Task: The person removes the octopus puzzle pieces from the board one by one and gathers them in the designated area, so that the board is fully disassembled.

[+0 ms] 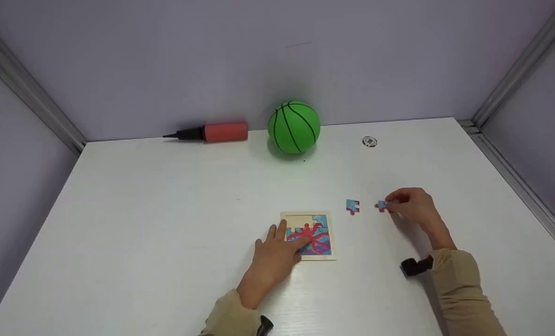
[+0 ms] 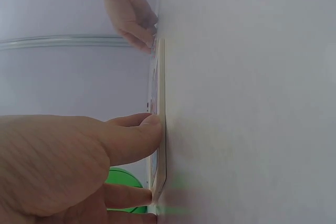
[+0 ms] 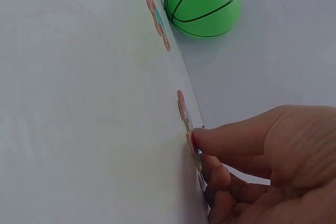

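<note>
A small square wooden jigsaw puzzle (image 1: pixel 334 242) with a pink octopus picture lies on the table, its upper left part showing bare wood. My left hand (image 1: pixel 273 256) rests on its left side, one finger stretched across the picture. Close up in the left wrist view, the left thumb (image 2: pixel 137 141) touches the frame edge. To the right, my right hand (image 1: pixel 415 207) pinches a blue and pink puzzle piece (image 1: pixel 382 206) at table level; the right wrist view has the thumb on this piece (image 3: pixel 184 111). Another loose puzzle piece (image 1: pixel 351 206) lies between board and right hand.
A green ball (image 1: pixel 294 127) with black lines stands by the back wall. Left of it lies a red and black hand pump (image 1: pixel 225 132). A round black and white chip (image 1: pixel 370 141) lies at the back right. Walls border the table at the back and sides.
</note>
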Available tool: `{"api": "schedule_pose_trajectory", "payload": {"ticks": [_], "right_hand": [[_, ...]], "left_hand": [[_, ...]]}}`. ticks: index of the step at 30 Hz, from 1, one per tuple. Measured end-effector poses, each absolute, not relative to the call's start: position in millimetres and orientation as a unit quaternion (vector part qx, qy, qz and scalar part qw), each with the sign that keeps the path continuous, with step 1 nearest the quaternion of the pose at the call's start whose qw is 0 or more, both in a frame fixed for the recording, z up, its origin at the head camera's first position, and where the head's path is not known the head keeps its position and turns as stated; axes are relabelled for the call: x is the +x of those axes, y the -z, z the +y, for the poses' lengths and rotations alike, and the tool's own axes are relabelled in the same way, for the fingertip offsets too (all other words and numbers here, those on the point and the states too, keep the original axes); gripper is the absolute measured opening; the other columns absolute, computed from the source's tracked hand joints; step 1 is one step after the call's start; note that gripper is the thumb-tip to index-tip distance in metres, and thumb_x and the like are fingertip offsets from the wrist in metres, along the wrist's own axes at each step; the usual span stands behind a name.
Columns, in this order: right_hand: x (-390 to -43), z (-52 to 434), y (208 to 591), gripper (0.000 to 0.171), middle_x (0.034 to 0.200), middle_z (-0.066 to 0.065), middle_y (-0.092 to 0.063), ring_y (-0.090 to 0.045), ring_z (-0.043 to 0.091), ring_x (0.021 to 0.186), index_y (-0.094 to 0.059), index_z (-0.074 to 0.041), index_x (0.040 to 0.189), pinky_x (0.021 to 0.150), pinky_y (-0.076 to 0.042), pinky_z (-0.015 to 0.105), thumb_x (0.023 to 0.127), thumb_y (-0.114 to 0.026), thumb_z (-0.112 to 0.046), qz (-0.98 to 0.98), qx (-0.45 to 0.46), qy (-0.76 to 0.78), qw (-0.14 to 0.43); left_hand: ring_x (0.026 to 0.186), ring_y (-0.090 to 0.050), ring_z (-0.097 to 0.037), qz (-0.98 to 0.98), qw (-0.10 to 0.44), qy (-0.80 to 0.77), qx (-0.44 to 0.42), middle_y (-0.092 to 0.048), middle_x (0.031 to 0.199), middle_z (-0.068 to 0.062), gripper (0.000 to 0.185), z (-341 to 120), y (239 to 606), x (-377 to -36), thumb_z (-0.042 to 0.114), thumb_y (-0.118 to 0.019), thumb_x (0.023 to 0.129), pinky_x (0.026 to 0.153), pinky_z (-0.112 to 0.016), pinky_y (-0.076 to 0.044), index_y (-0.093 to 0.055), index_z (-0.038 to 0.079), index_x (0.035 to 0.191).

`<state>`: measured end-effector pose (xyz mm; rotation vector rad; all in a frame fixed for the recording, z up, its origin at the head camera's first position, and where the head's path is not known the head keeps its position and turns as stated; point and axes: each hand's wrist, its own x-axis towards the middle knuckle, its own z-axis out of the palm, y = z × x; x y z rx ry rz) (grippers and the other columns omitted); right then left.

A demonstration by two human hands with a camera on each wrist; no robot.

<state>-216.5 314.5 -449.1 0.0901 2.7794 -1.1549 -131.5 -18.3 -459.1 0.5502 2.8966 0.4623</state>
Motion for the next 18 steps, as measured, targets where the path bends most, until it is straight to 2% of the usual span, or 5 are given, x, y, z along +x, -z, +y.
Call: {"api": "schedule_pose_trajectory", "payload": {"ticks": [7,12,15,18], "right_hand": [[-218.0,315.0,450.7,0.028,0.095,0.012,-0.062,-0.054,0.02,0.078,-0.063,0.003,0.112,0.062,-0.045,0.029,0.092,-0.061,-0.016,0.919,0.036,0.387,0.066],[-217.9,312.6,445.7,0.029,0.104,0.017,-0.059,-0.052,0.024,0.088,-0.064,0.002,0.113,0.066,-0.045,0.031,0.094,-0.059,-0.02,0.919,0.023,0.393,0.036],[-217.4,301.6,438.6,0.028,0.106,0.017,-0.061,-0.054,0.027,0.093,-0.065,0.001,0.111,0.07,-0.046,0.031,0.095,-0.06,-0.021,0.919,-0.001,0.395,0.018],[-218.6,280.2,433.5,0.026,0.103,0.014,-0.064,-0.058,0.027,0.089,-0.067,-0.001,0.109,0.069,-0.048,0.03,0.094,-0.062,-0.021,0.917,-0.03,0.398,0.023]], "left_hand": [[0.131,-0.038,-0.044,0.968,0.085,-0.156,0.18,-0.036,0.147,-0.022,0.046,-18.0,458.9,-131.8,0.026,-0.068,0.089,0.09,-0.063,-0.041,-0.058,0.033,0.133],[0.133,-0.035,-0.044,0.966,0.094,-0.163,0.176,-0.035,0.148,-0.022,0.05,-16.1,458.7,-131.2,0.023,-0.068,0.089,0.093,-0.065,-0.039,-0.056,0.035,0.135],[0.134,-0.034,-0.044,0.966,0.098,-0.162,0.176,-0.034,0.149,-0.022,0.05,-15.8,458.9,-131.2,0.023,-0.067,0.09,0.094,-0.064,-0.038,-0.054,0.037,0.136],[0.134,-0.034,-0.044,0.966,0.1,-0.16,0.178,-0.033,0.149,-0.022,0.048,-17.1,458.7,-131.9,0.024,-0.066,0.091,0.093,-0.064,-0.038,-0.055,0.038,0.135]]}}
